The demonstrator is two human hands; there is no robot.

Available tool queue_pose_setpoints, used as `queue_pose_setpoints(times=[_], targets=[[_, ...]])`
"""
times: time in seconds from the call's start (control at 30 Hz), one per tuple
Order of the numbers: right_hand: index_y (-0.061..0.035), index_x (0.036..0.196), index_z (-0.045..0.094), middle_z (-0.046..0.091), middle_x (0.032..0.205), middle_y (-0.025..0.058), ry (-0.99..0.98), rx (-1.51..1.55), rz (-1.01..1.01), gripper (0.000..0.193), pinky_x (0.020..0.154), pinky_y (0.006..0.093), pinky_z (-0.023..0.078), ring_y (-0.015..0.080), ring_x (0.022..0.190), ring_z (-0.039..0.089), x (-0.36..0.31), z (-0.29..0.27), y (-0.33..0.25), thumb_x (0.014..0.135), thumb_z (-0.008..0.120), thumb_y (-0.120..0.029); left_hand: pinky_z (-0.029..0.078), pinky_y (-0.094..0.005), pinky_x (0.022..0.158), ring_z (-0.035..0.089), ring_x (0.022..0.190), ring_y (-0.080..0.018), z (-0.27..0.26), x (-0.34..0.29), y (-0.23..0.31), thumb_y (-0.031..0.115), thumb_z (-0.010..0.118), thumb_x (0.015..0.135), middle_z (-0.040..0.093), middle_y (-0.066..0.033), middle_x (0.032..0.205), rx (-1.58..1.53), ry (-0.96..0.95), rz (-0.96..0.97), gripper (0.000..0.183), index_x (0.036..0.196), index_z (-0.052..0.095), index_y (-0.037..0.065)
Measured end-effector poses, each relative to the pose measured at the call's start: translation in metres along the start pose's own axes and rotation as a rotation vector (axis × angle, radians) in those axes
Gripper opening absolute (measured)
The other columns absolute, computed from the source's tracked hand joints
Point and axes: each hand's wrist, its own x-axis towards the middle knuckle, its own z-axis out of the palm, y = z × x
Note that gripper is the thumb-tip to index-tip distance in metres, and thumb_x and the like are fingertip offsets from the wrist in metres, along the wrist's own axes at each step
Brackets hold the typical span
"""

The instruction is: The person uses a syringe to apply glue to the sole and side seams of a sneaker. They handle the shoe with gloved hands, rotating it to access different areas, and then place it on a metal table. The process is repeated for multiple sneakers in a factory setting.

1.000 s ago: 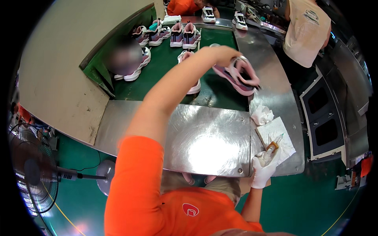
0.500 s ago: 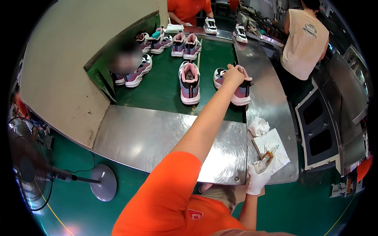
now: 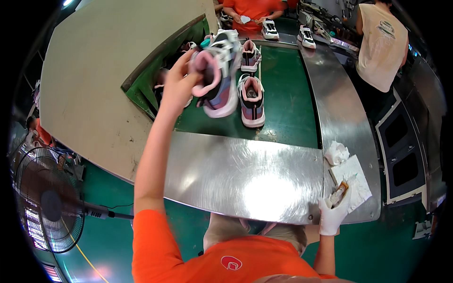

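Observation:
My bare left hand (image 3: 181, 78) grips a high-top sneaker (image 3: 222, 101) by its pink-lined collar. The sneaker is white, purple and black, tilted and held above the left part of the green belt (image 3: 288, 104); motion blurs it. A matching sneaker (image 3: 252, 101) stands upright just right of it, with another sneaker (image 3: 250, 56) behind. My right hand (image 3: 332, 219), in a white glove, is closed around a small brush-like tool (image 3: 339, 194) with a brown part, at the metal table's near right corner. A white pad (image 3: 354, 177) lies beside that hand.
Crumpled white tissue (image 3: 337, 153) lies behind the pad. A green-edged tan panel (image 3: 104, 85) slopes along the belt's left side, more sneakers partly under it. Two black-and-white sneakers (image 3: 306, 37) stand at the far end, near an orange-shirted person (image 3: 250, 14). A fan (image 3: 52, 203) stands at left.
My left hand has carried the sneaker up from the belt's right side to its left. My right hand keeps its hold by the pad. The view has shifted slightly.

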Motion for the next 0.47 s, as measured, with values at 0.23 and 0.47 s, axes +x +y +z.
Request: queue_pose_setpoints(times=[0.23,0.47], targets=[[0.0030,0.142,0.043,0.057,0.125,0.0225,-0.354,-0.511,0.160,0.098,0.097,0.0422,0.049,0.0339,0.114,0.059,0.021,0.002,-0.063,0.061,0.092,-0.024,0.045,-0.0316,0.105,0.057,0.128,-0.0264,-0.021,0.024,-0.149,-0.006,0.049,0.083,0.061,-0.0200,0.137,0.276,0.023,-0.238,0.062,0.145,0.049,-0.005],[0.0012,0.150,0.030,0.052,0.144,0.0216,-0.678,-0.763,0.506,0.106,0.100,0.0362,0.050,0.0334,0.116,0.065,0.059,0.016,-0.153,0.070,0.092,-0.029,0.050,-0.0309,0.095,0.061,0.116,-0.0192,-0.018,-0.012,-0.166,0.005,0.064,0.090,0.061,-0.0152,0.133,0.060,-0.118,-0.500,0.069,0.154,0.040,0.004]])
